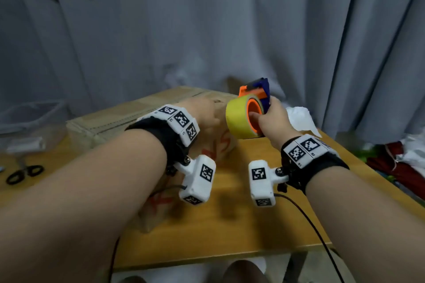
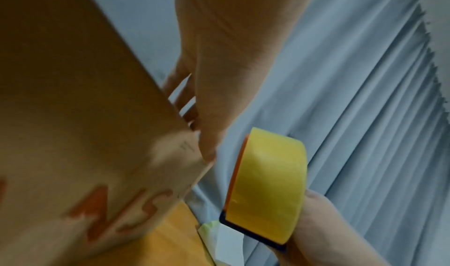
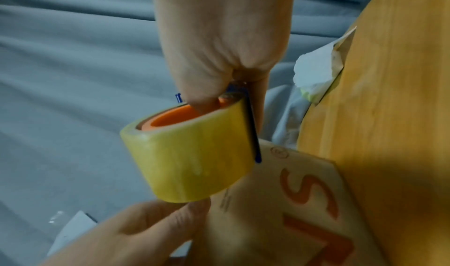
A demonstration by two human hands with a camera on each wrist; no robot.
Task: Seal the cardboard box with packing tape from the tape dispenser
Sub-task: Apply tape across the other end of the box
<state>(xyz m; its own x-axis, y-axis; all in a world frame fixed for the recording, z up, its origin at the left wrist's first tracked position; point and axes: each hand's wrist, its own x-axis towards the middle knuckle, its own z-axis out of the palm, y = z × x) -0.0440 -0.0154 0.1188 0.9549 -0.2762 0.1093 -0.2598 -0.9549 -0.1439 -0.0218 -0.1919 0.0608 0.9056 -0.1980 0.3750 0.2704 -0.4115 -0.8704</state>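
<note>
A brown cardboard box [image 1: 128,112] with red lettering lies on the wooden table [image 1: 230,225]. My left hand [image 1: 204,112] rests on its top at the near right corner; in the left wrist view the fingers [image 2: 185,101] spread flat over the top edge and the thumb runs down to the corner. My right hand [image 1: 273,119] grips the tape dispenser [image 1: 243,117], a yellow roll on an orange core in a blue frame, and holds it in the air just right of that corner. In the right wrist view the roll [image 3: 194,164] hangs close above the box's lettered side [image 3: 280,222].
Black-handled scissors [image 1: 25,173] lie at the table's left edge, behind them a clear plastic container [image 1: 30,117]. Crumpled white paper [image 1: 301,119] sits at the back right. A grey curtain [image 1: 207,30] hangs close behind. Red and white clutter [image 1: 391,163] lies beyond the right edge.
</note>
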